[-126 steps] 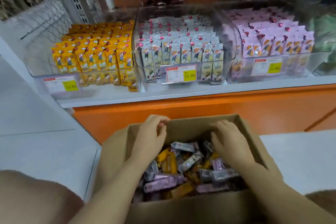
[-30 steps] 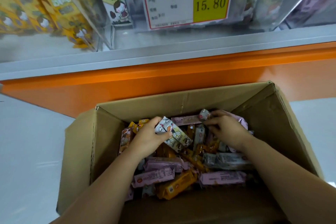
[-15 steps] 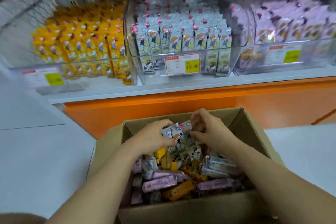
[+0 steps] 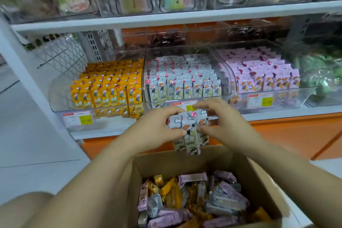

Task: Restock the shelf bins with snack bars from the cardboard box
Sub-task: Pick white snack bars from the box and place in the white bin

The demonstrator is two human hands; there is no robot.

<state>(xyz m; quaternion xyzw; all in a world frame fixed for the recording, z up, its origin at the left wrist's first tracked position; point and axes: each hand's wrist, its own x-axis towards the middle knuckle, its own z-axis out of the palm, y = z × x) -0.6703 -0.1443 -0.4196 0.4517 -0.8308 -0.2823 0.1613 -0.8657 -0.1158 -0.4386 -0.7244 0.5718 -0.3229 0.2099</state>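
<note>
A small bunch of grey snack bars (image 4: 188,132) is held upright in the air, just above the far wall of the cardboard box (image 4: 185,161) and in front of the front edge of the lower shelf (image 4: 103,131); the printed faces are turned to the camera and the lower ends hang free.

The left hand (image 4: 153,131) grips the bunch from its left side, thumb lying across the front of the wrappers and fingers curled over the top; the right hand (image 4: 227,126) pinches it from the right, fingers arched over the upper corner and thumb lower on the side; both forearms reach forward and converge over the open box.

The box stands on the pale floor (image 4: 37,144), against the orange base below the shelf; loose bars (image 4: 194,201) in pink, grey and yellow wrappers lie jumbled inside it.

On the lower shelf three clear bins stand side by side; the middle bin (image 4: 177,49), straight behind the hands, holds rows of upright grey bars; the left bin (image 4: 59,96) holds yellow ones and the right bin (image 4: 288,100) pink ones; a price tag (image 4: 260,100) is fixed to the pink bin's front wall.

An upper shelf (image 4: 166,20) carries blurred clear containers.
</note>
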